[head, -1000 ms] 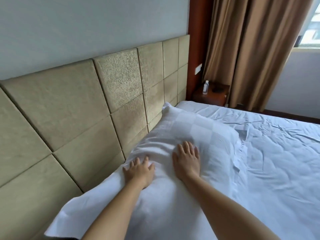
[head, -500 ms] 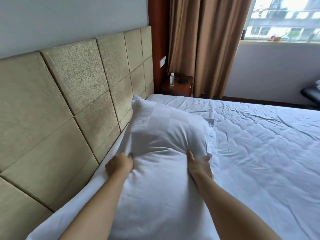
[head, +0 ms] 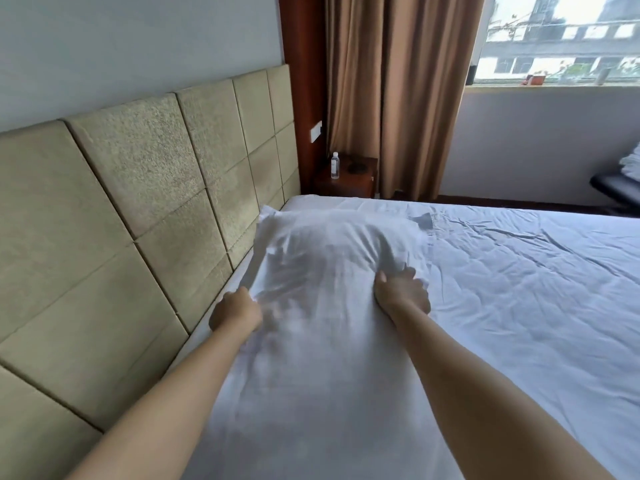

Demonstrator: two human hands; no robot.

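Pillow (head: 332, 271) lies at the head of the bed on the white sheet (head: 519, 306), long axis running away from the person, left edge just beside the headboard (head: 138, 202). One hand on each long side, roughly mid-length. Left hand (head: 235, 311) is clenched on the left edge, knuckles up, fingertips hidden in the fabric. Right hand (head: 403, 292) clamps the right edge, thumb on top, fingers curled round the side. The squeeze pinches the fill into a waist and the far end puffs up.

Handling, my read: light, very soft, no stiffness, so it'll sag wherever it's unsupported. The case looks like smooth cotton and loose on the fill, so a fabric-only grab would likely slide the case, not the pillow. Grip through the fill at both sides, or take the corners for a shake. Not fragile.

Headboard: padded olive-tan square panels, coarse nap. Sheet is creased. Clear plastic bottle (head: 335, 165) stands on a dark wood nightstand (head: 360, 178), with a brown curtain (head: 398, 91) behind.
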